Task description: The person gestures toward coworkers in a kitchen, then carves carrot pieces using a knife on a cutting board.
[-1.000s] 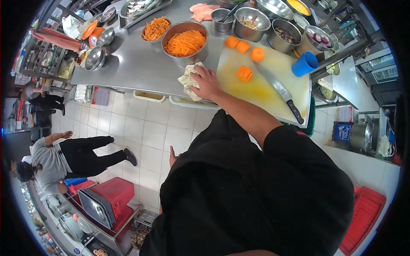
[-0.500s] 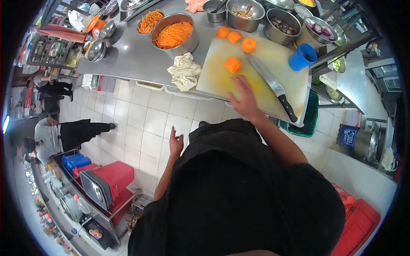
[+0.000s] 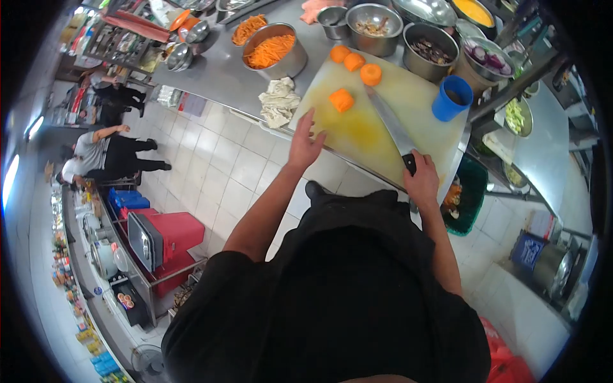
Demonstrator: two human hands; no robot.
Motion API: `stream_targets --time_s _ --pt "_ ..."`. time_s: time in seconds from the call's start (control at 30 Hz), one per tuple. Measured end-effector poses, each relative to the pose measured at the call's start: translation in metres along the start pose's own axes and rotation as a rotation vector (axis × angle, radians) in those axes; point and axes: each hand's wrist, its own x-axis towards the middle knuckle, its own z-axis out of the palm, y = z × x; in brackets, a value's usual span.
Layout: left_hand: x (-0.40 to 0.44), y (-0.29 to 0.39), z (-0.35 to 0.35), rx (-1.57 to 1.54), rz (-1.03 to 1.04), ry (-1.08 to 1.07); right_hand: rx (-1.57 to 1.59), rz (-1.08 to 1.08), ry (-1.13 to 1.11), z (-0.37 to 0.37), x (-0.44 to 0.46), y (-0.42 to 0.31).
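Note:
My right hand [image 3: 421,177] is closed around the black handle of the knife [image 3: 391,122], whose blade lies on the white cutting board [image 3: 440,96]. My left hand [image 3: 306,142] is held with its fingers apart at the board's left front edge, nothing in it. One cut carrot piece [image 3: 341,99] rests alone on the yellow-stained board. Several more carrot pieces [image 3: 370,75] sit in a row near its back edge. Beside the board's left side lies a crumpled white cloth [image 3: 279,102]. A blue cup [image 3: 452,99] stands at the right of the board.
A metal pot of shredded carrot [image 3: 271,51] stands behind the cloth. Metal bowls, one with onions [image 3: 488,57], line the back. A green basket [image 3: 469,191] is below at the right. Two people [image 3: 108,150] stand in the left background near red bins [image 3: 175,230].
My right hand has left the cloth, crossed the board and taken hold of the knife handle. My left hand has risen to the board's edge. The view has shifted.

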Motion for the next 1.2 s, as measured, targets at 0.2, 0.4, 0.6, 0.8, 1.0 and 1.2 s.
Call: stream_targets --time_s 0.2,0.4,0.6,0.8,1.0,1.2 --pt "0.048 -0.029 0.041 0.203 0.220 0.041 0.064 -0.207 0.080 0.008 0.003 0.016" --pt "0.068 0.006 0.041 0.302 0.101 -0.028 0.016 -0.224 -0.001 0.006 -0.010 0.026" --pt "0.081 0.007 0.037 0.358 0.088 -0.129 0.045 -0.240 -0.020 0.014 -0.015 0.044" --pt "0.100 0.008 0.025 0.394 0.045 -0.160 0.046 -0.285 0.047 0.029 -0.012 0.060" --pt "0.103 0.004 0.026 0.378 0.122 -0.168 0.039 -0.302 0.099 0.031 -0.009 0.056" --pt "0.109 0.005 0.026 0.405 0.091 -0.180 0.085 -0.219 -0.004 0.007 -0.004 0.034"
